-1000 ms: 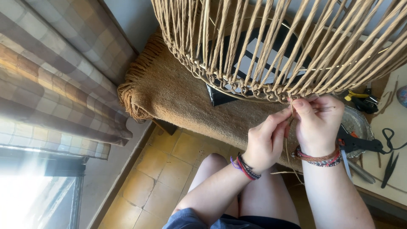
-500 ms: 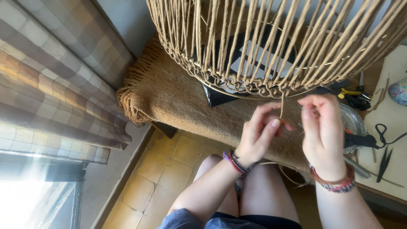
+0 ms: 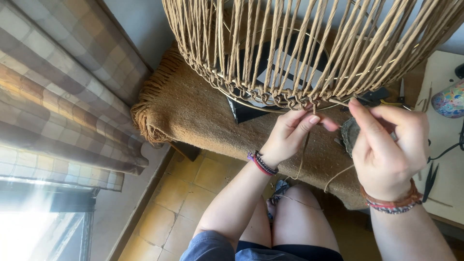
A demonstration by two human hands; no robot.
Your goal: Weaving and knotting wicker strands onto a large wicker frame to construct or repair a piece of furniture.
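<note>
Cord (image 3: 305, 153) is being pinched at the lower rim of a woven cord frame (image 3: 309, 53), whose top is being cut off by the upper edge of the view. The strand is being gripped by the left hand (image 3: 290, 135), fingers closed on it just under the knotted rim. The right hand (image 3: 386, 145) is being held half curled beside it; whether anything is being held there cannot be told. A brown fringed blanket (image 3: 203, 116) is being draped over the bench below. Scissors (image 3: 429, 180) at the bench's right edge are being partly hidden by the wrist.
</note>
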